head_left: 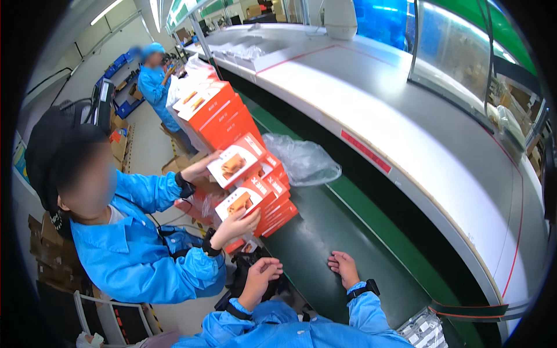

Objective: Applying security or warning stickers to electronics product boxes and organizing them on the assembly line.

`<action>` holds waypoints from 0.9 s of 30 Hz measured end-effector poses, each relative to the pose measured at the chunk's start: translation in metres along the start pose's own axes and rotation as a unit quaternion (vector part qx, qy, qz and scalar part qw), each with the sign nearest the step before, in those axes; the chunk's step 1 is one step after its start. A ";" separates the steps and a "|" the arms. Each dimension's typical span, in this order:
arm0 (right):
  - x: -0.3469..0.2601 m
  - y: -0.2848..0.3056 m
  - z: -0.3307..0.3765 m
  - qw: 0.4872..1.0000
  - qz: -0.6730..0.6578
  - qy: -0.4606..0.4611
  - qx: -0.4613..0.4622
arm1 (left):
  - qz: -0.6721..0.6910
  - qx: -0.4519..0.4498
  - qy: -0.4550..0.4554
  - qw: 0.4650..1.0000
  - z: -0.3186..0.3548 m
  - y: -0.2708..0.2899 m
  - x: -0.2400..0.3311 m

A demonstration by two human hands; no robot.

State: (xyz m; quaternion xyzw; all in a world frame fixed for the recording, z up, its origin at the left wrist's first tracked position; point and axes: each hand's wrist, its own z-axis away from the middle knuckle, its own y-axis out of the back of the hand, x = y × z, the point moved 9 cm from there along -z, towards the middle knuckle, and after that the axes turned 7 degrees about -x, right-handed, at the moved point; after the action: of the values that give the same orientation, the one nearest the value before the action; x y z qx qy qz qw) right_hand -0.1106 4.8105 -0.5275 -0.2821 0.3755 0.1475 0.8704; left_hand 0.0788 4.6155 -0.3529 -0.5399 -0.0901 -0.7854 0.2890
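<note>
My left hand (261, 279) is held over the near edge of the dark green conveyor belt (333, 229), its fingers loosely bent and nothing in them. My right hand (344, 269) hovers over the belt, also empty, with the fingers half curled and a little apart. Stacked orange-and-white cartons (270, 203) stand on the belt ahead of my left hand, apart from it. A co-worker (142, 232) in a blue smock on the left has both hands on the cartons: one hand (235, 229) on a front carton, the other (200, 167) on a carton farther back.
A taller pile of orange cartons (217, 113) rises behind. Clear plastic bags (301, 161) lie beside the stack. Along the right runs a long white worktable (371, 98). Silvery packets (426, 330) lie near my right forearm. Another person (154, 87) stands farther back on the left.
</note>
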 end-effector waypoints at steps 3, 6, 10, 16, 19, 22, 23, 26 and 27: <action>-0.090 -0.056 -0.004 0.993 0.063 0.092 -0.043 | -0.006 0.008 -0.011 1.000 0.005 -0.003 0.013; -0.190 -0.118 0.008 0.954 0.140 0.226 -0.135 | -0.019 -0.042 -0.084 0.995 -0.003 -0.030 0.047; -0.329 -0.193 0.045 0.886 0.189 0.392 -0.158 | -0.081 -0.102 -0.210 0.969 -0.035 -0.077 0.114; -0.473 -0.225 -0.011 0.786 0.333 0.520 -0.008 | 0.025 -0.060 -0.417 0.907 -0.100 -0.150 0.267; -0.504 -0.190 -0.065 0.707 0.468 0.523 0.083 | 0.033 -0.022 -0.512 0.858 -0.144 -0.172 0.372; -0.510 -0.173 -0.098 0.633 0.611 0.452 0.149 | -0.092 0.096 -0.599 0.790 -0.219 -0.156 0.457; -0.511 -0.182 -0.092 0.635 0.611 0.451 0.142 | -0.151 0.147 -0.619 0.757 -0.240 -0.142 0.483; -0.513 -0.207 -0.097 0.621 0.631 0.459 0.077 | -0.336 0.290 -0.610 0.657 -0.313 -0.076 0.536; -0.517 -0.208 -0.104 0.643 0.618 0.448 0.065 | -0.390 0.330 -0.559 0.653 -0.340 -0.045 0.546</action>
State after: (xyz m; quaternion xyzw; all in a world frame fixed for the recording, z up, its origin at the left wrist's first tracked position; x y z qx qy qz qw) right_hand -0.4208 4.5591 -0.1254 0.0416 0.8149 0.4823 0.3187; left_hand -0.3535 4.3033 0.0103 -0.6609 -0.6903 -0.2942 0.0108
